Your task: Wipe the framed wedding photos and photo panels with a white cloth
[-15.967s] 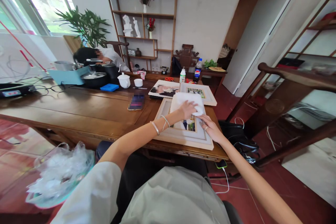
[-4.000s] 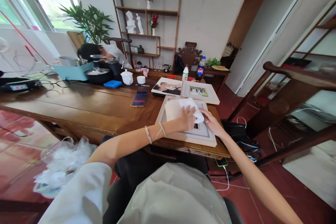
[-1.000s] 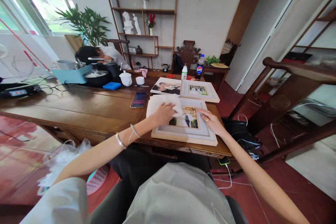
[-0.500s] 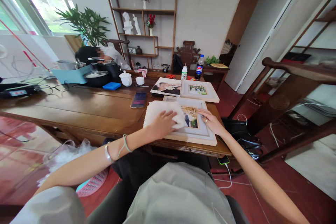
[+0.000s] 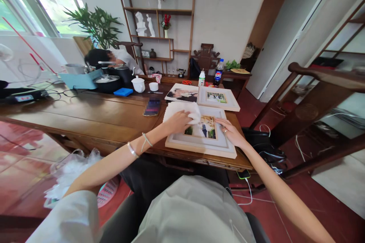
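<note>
Lying palm-down on a soft white cloth (image 5: 176, 108), your left hand (image 5: 178, 120) has loosely bent fingers, though you cannot tell whether they pinch it; your right hand (image 5: 230, 132), fingers extended, rests on the right side of a pale wooden rectangular picture frame (image 5: 199, 150) at the brown wooden table's (image 5: 114, 114) near right end. Expect the cloth to bunch lightly, and the frame to be stiff, best gripped by opposite wooden edges. The cloth hides the frame's far left corner, and any fragile, slippery glass is hard to make out.
</note>
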A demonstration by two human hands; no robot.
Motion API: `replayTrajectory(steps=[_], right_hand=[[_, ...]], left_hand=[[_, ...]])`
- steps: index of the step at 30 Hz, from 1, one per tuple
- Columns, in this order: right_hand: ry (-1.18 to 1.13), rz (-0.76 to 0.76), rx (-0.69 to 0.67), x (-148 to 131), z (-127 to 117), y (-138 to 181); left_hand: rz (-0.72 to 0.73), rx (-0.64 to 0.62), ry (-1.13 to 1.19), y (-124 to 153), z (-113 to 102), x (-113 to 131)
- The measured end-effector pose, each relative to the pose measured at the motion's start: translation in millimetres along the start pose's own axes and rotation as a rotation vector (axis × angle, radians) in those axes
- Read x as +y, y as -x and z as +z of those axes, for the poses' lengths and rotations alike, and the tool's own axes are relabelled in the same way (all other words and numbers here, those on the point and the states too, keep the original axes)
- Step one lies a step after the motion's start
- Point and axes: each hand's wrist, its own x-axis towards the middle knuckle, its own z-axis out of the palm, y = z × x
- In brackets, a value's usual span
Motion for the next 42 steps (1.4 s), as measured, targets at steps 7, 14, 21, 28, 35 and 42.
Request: replayTrajectory(steps=[7, 14, 21, 28, 35, 42], right_hand=[[0.031, 0.03, -0.029, -1.2, -0.5, 0.1], [0.031, -0.044, -0.023, 6.8, -0.9, 1.4], [0.055, -0.034, -0.03, 1.7, -2.1, 0.8], [0.04, -0.025, -0.006, 0.0, -0.6, -0.1], [0.02, 0.05, 0.007, -5.3, 0.6, 0.1], [0.007, 0.051, 0.002, -6.1, -0.4, 0.1]], left_hand=[[0.165, 0.006, 0.178, 55.3, -33.8, 66.0], [-0.004, -0.016, 0.08, 21.2, -6.7, 20.0], [-0.049, 0.024, -0.073, -29.4, 16.2, -26.4], [0.063, -0.105, -0.107, -3.4, -9.6, -1.0], [0.16, -0.173, 0.028, 66.5, -69.9, 64.4], [0.03, -0.045, 0.041, 49.1, -34.2, 59.2]])
